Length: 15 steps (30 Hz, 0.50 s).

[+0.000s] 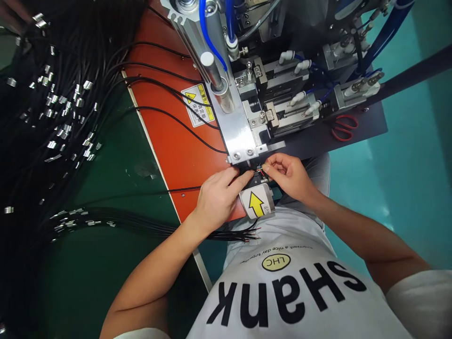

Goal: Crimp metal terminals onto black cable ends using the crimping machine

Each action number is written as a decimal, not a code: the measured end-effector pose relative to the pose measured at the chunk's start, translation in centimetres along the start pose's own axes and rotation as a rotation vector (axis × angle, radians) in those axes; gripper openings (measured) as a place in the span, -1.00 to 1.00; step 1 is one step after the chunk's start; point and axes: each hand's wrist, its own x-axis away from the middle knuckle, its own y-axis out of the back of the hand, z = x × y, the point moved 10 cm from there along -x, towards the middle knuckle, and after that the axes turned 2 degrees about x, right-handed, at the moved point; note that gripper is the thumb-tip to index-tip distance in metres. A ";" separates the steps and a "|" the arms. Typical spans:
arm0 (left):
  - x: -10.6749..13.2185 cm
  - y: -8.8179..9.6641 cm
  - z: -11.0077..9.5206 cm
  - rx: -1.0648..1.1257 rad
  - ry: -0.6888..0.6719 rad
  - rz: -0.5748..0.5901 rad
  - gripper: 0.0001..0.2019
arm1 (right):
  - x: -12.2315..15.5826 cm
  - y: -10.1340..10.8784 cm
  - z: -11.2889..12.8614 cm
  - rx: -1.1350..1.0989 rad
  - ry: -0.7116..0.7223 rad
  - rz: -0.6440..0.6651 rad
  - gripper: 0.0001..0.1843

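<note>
A black cable [183,189] runs from the left under my left hand [219,194], whose thumb and fingers are closed on it near the machine's front fixture [256,178]. Thin wire ends [260,171], some of them red, stick out at the fixture. My right hand [290,178] pinches at these wire ends from the other side, thumb against forefinger. Just below the fingers is a metal block with a yellow arrow label [257,201]. My fingers partly cover the cable's tip.
The pneumatic machine [240,132] stands ahead, with blue air hoses [208,35]. Several black cables [176,123] cross the orange base [158,141] to it. Left lies a heap of cables with metal connectors [63,101]; a stripped bundle [212,234] reaches my lap. Red-handled scissors [344,128] lie right.
</note>
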 end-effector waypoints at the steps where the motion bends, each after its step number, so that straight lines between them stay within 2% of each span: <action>1: 0.0 0.0 0.0 0.006 0.003 0.001 -0.66 | 0.0 -0.1 -0.2 -0.043 -0.028 0.023 -0.80; 5: 0.0 0.0 0.0 0.024 0.013 -0.006 -0.65 | 0.0 -0.1 -0.5 -0.146 -0.092 0.053 -0.73; 9: 0.1 -0.2 0.1 0.030 0.024 -0.002 -0.64 | 0.1 0.1 0.0 -0.066 -0.043 0.000 -0.75; 15: 0.2 -0.2 0.2 0.031 0.025 -0.004 -0.65 | 1.7 0.7 3.8 0.247 0.291 -0.218 -0.92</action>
